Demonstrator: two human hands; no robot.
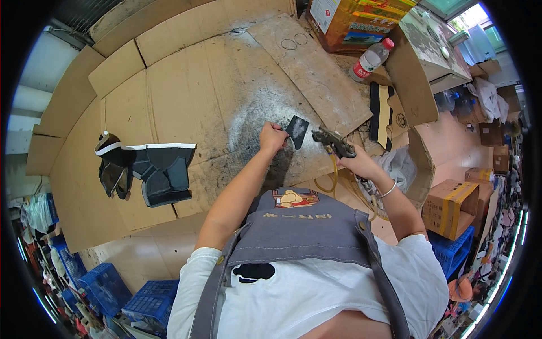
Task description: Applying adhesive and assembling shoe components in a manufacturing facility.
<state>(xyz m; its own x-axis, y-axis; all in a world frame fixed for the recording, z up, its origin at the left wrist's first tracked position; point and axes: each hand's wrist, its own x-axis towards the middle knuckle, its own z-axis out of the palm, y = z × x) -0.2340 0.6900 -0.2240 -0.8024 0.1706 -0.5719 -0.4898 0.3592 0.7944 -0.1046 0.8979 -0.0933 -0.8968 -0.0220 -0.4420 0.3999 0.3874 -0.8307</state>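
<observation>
Between the fingers of my left hand (272,138) is the edge of a small dark fabric piece (297,131), dusted with pale specks. My right hand (359,163) is wrapped round a spray gun (335,142), whose nozzle points left toward that piece, a short gap apart. A yellowish hose (332,179) hangs from the gun. Under both hands lies a cardboard sheet (186,107) stained black and whitish in the middle. On its left part rest several dark shoe-upper pieces (164,174) with a white edge strip.
At the back right stand a large orange tin (353,25) and a clear bottle with a red cap (370,60). A black and tan strip (381,116) lies below them, near a clear plastic bag (398,168). Cardboard walls edge the table. Blue crates (151,299) sit on the floor.
</observation>
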